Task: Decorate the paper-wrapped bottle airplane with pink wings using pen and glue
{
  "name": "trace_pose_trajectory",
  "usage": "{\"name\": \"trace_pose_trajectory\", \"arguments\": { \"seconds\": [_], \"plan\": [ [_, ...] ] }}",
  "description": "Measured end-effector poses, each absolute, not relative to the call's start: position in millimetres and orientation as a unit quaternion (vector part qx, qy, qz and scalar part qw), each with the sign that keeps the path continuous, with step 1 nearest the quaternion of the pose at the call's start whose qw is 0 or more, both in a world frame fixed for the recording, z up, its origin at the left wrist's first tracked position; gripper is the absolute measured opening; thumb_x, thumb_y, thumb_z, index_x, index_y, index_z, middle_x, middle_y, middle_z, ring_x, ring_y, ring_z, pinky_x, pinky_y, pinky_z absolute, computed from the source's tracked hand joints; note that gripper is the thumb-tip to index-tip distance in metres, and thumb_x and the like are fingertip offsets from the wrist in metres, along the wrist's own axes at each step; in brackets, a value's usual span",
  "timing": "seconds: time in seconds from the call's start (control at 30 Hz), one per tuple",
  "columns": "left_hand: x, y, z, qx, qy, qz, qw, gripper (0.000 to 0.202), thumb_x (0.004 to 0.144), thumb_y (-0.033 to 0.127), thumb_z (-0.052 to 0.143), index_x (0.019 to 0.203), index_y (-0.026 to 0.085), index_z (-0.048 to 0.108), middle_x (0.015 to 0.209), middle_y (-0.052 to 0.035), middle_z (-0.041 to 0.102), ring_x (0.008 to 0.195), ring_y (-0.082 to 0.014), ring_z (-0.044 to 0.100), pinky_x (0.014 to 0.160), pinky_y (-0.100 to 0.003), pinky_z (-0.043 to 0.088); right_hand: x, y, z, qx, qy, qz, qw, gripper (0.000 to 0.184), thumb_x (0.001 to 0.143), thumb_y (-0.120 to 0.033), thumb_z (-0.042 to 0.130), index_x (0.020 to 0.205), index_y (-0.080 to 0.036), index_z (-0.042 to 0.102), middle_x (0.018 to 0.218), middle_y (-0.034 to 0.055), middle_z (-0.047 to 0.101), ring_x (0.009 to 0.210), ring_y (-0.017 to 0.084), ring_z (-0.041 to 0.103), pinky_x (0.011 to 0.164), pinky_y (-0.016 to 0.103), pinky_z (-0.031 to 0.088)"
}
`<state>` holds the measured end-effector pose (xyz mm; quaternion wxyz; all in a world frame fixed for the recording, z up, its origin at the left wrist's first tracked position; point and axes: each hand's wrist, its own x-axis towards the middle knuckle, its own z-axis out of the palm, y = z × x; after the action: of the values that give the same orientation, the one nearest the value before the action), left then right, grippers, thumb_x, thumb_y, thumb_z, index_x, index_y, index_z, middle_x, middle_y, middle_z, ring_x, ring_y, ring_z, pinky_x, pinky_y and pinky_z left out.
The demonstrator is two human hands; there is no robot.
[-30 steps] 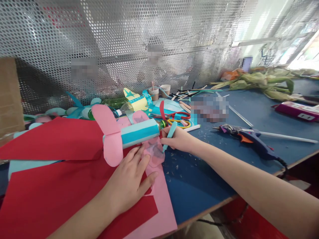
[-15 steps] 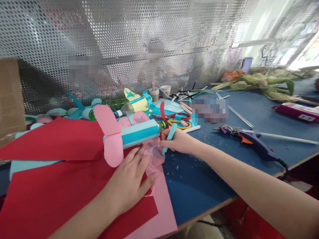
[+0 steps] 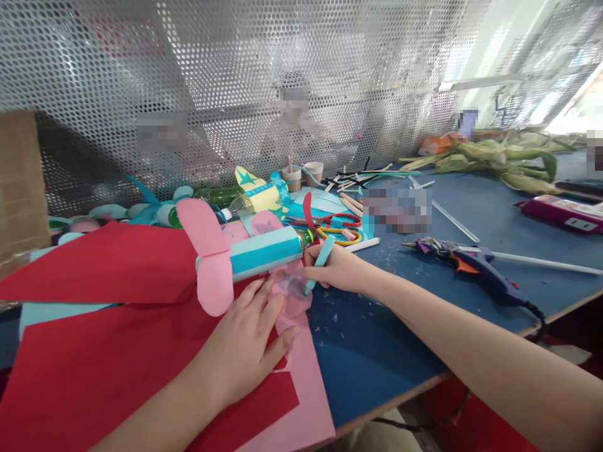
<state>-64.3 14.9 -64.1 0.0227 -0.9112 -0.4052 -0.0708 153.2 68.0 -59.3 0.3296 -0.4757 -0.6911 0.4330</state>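
My right hand (image 3: 342, 269) grips a light-blue marker (image 3: 324, 256) at a slant, its lower end at the right edge of a pink, partly see-through cut-out (image 3: 293, 294). My left hand (image 3: 249, 339) lies flat, fingers spread, over the red sheets (image 3: 117, 364) and a pink sheet (image 3: 306, 389); its fingertips rest on the left side of the cut-out. Just behind both hands lies a bottle (image 3: 264, 252) wrapped in blue paper, with rounded pink paper pieces (image 3: 214, 279) at its left end. Whether the marker touches the cut-out, I cannot tell.
Scissors (image 3: 342, 235) with red and yellow handles lie behind my right hand. A blue glue gun (image 3: 475, 263) with a cord lies on the right of the blue table (image 3: 372, 345). Paper cups (image 3: 292, 179), sticks and husks (image 3: 499, 157) stand along the perforated metal wall (image 3: 226, 81).
The marker's lower end has shifted slightly left along the pink cut-out. My left hand stays in place.
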Motion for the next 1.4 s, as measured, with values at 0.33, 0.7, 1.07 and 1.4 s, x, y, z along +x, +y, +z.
{"name": "trace_pose_trajectory", "arguments": {
  "seconds": [0.33, 0.7, 1.07, 1.4],
  "plan": [
    [-63, 13, -62, -0.911, -0.409, -0.058, 0.013, 0.057, 0.095, 0.052, 0.033, 0.130, 0.012, 0.053, 0.147, -0.0181, 0.042, 0.134, -0.0376, 0.039, 0.100, -0.058, 0.043, 152, 68, -62, -0.470, -0.686, 0.436, 0.343, 0.023, 0.074, -0.023, 0.061, 0.057, -0.020, 0.046, 0.040, -0.0083, 0.046, 0.039, 0.008, 0.040, 0.044, 0.021, 0.032],
    [-65, 11, -75, -0.899, -0.425, -0.108, 0.015, 0.064, 0.093, 0.059, 0.034, 0.133, 0.011, 0.049, 0.146, -0.0172, 0.043, 0.135, -0.0344, 0.038, 0.103, -0.052, 0.043, 152, 66, -63, -0.463, -0.693, 0.438, 0.336, 0.021, 0.074, -0.029, 0.062, 0.061, -0.020, 0.048, 0.044, -0.0061, 0.051, 0.043, 0.008, 0.043, 0.048, 0.022, 0.033],
    [-60, 9, -66, -0.905, -0.413, -0.094, 0.029, 0.060, 0.094, 0.056, 0.033, 0.128, 0.010, 0.051, 0.143, -0.0203, 0.047, 0.133, -0.0354, 0.041, 0.102, -0.052, 0.044, 148, 63, -67, -0.453, -0.699, 0.423, 0.356, 0.026, 0.077, -0.037, 0.064, 0.066, -0.020, 0.049, 0.052, -0.0043, 0.054, 0.049, 0.010, 0.049, 0.051, 0.023, 0.037],
    [-56, 7, -59, -0.903, -0.420, -0.092, 0.005, 0.059, 0.094, 0.056, 0.034, 0.126, 0.010, 0.053, 0.142, -0.0215, 0.047, 0.133, -0.0360, 0.041, 0.102, -0.053, 0.043, 149, 62, -68, -0.460, -0.702, 0.431, 0.331, 0.023, 0.076, -0.036, 0.066, 0.068, -0.019, 0.052, 0.053, -0.0048, 0.054, 0.050, 0.011, 0.048, 0.051, 0.023, 0.037]
  ]
}}
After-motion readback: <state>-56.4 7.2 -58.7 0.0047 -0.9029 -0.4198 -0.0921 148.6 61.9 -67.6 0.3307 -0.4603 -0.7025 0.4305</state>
